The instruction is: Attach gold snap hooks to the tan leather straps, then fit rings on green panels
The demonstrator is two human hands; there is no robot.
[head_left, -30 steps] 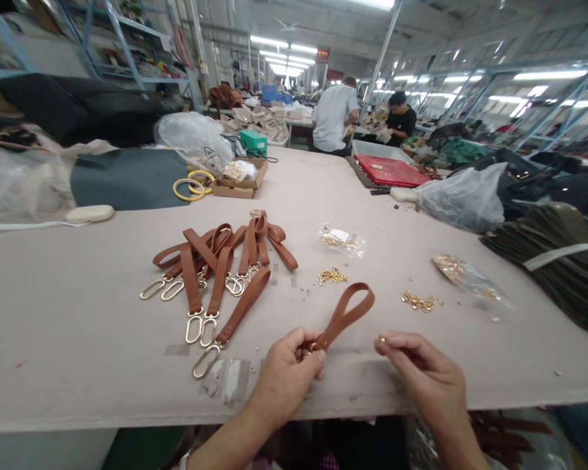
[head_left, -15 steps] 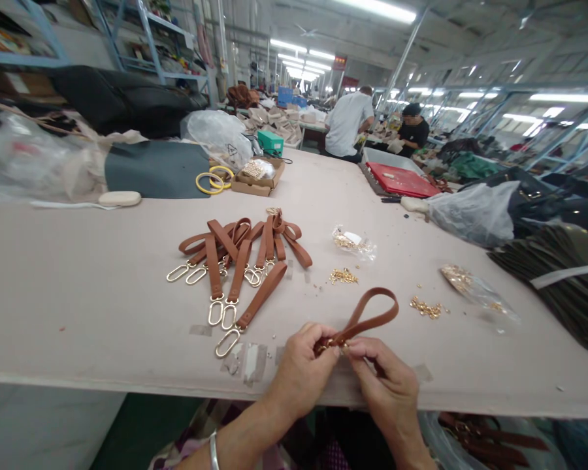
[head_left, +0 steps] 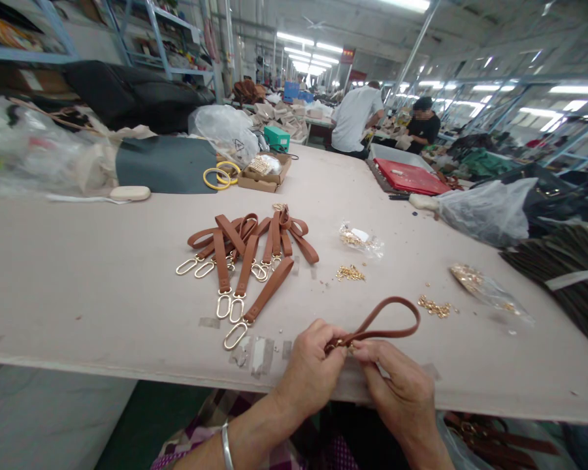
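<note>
- The left hand (head_left: 313, 365) comes from the lower left, back side up, with its fingers closed on the joined end of a brown strap (head_left: 391, 333).
- The right hand (head_left: 396, 378) is just beside it, its thumb and fingers pinched narrow at a small golden piece (head_left: 351, 346) against the strap; the exact contact is partly hidden.
- The strap is above the front part of the bench (head_left: 102, 281), and its loop stands out to the right, beyond the right fingers.
- Both forearms cross the front edge of the bench; the left wrist wears a silver bangle (head_left: 226, 447).
- Bare surface lies widely on the left of the bench, and also at the right, between the right hand and the dark stack (head_left: 563, 281).
- Ahead and to the left, finished-looking straps (head_left: 223, 261) lie in a heap, with metal clasps (head_left: 224, 305) mostly toward the front.
- A clear bag (head_left: 360, 239) contains golden pieces, and a loose pile (head_left: 351, 273) lies in front of it.
- Farther right, another clear bag (head_left: 490, 294) also contains golden pieces, near a second pile (head_left: 435, 307).
- The cardboard box (head_left: 259, 184) at the back holds beads or similar small pieces in plastic.
</note>
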